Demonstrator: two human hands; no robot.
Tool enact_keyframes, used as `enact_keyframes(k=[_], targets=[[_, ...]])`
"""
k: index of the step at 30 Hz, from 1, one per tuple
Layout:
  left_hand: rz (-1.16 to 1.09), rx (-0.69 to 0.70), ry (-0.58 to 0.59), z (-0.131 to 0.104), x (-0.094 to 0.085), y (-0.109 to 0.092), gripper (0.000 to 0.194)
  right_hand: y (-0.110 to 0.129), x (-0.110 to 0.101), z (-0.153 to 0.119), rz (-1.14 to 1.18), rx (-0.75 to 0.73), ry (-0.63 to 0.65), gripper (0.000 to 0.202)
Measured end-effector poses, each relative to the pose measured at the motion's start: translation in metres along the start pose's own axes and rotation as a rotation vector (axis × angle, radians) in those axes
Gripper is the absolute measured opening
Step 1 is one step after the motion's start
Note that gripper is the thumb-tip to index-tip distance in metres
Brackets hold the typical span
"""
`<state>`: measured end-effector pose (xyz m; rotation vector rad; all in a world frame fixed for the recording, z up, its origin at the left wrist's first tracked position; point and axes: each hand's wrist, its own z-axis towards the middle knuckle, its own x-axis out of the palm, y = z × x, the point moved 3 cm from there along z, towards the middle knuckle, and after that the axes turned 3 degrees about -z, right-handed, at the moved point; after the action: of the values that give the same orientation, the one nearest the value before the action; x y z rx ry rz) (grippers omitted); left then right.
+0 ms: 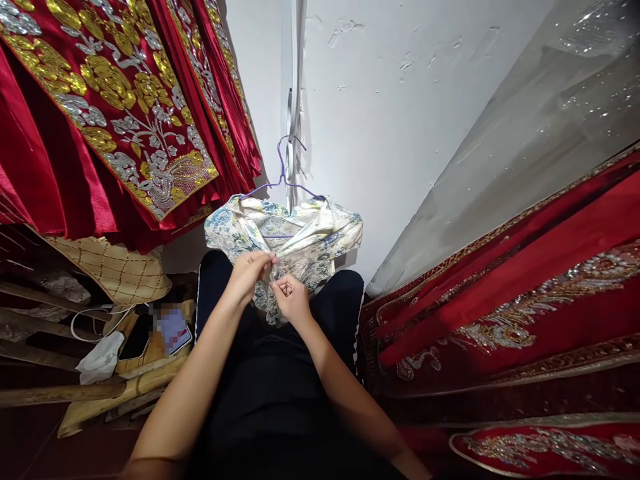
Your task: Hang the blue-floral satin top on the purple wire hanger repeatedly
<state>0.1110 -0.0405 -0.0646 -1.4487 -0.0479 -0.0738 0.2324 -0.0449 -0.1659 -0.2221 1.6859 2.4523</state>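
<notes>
A short-sleeved floral shirt (320,243) in cream, blue and yellow hangs on a thin purple hanger (282,175) in front of me, its lower part between my knees. My left hand (249,275) pinches the shirt's front near the bottom of the neckline. Just below and to the right, my right hand (291,295) is closed with the fingers curled, gripping the front edge of the same shirt. The two hands are close together but apart. Whatever small fastening may be between the fingertips is too small to make out.
Red garments with gold and silver embroidery (125,93) hang at the left; more red beaded garments (500,320) and a sheer sparkly white fabric (480,160) are at the right. A phone (177,331) lies on a wooden stool (155,347) at lower left. A white wall (380,107) stands ahead.
</notes>
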Motion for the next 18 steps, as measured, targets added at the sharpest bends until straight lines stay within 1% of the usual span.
enact_keyframes(k=[1, 3, 5, 7, 8, 10, 12, 13, 15, 16, 17, 18], targets=[[-0.108, -0.016, 0.020, 0.013, 0.004, -0.014, 0.028, 0.001, -0.001, 0.003, -0.014, -0.009, -0.002, 0.023], [-0.165, 0.005, 0.036, 0.038, 0.012, -0.047, 0.026, 0.004, -0.003, 0.010, -0.023, -0.028, -0.005, 0.023], [-0.194, 0.042, 0.033, 0.057, 0.021, -0.079, 0.023, 0.006, -0.004, 0.013, -0.020, -0.034, 0.014, 0.022], [-0.217, 0.106, 0.019, 0.067, 0.028, -0.103, 0.021, 0.005, -0.004, 0.012, -0.026, -0.026, 0.053, 0.022], [-0.214, 0.146, 0.014, 0.068, 0.030, -0.110, 0.020, 0.003, -0.004, 0.011, -0.032, -0.017, 0.076, 0.023], [-0.156, 0.224, 0.009, 0.066, 0.031, -0.113, 0.020, 0.001, -0.006, 0.007, -0.050, 0.007, 0.130, 0.023], [-0.066, 0.283, 0.000, 0.061, 0.027, -0.105, 0.020, 0.008, -0.012, 0.004, -0.057, 0.042, 0.186, 0.022], [-0.031, 0.303, -0.008, 0.058, 0.024, -0.099, 0.020, 0.016, -0.017, 0.004, -0.046, 0.057, 0.201, 0.021], [-0.002, 0.329, -0.028, 0.055, 0.015, -0.087, 0.019, 0.048, -0.032, 0.003, 0.032, 0.064, 0.192, 0.018], [0.002, 0.339, -0.036, 0.054, 0.012, -0.082, 0.018, 0.069, -0.041, 0.001, 0.094, 0.037, 0.168, 0.017], [0.006, 0.348, -0.041, 0.054, 0.008, -0.078, 0.018, 0.093, -0.048, -0.003, 0.170, -0.006, 0.173, 0.017], [0.011, 0.356, -0.042, 0.054, 0.007, -0.075, 0.018, 0.117, -0.054, -0.009, 0.247, -0.051, 0.216, 0.018]])
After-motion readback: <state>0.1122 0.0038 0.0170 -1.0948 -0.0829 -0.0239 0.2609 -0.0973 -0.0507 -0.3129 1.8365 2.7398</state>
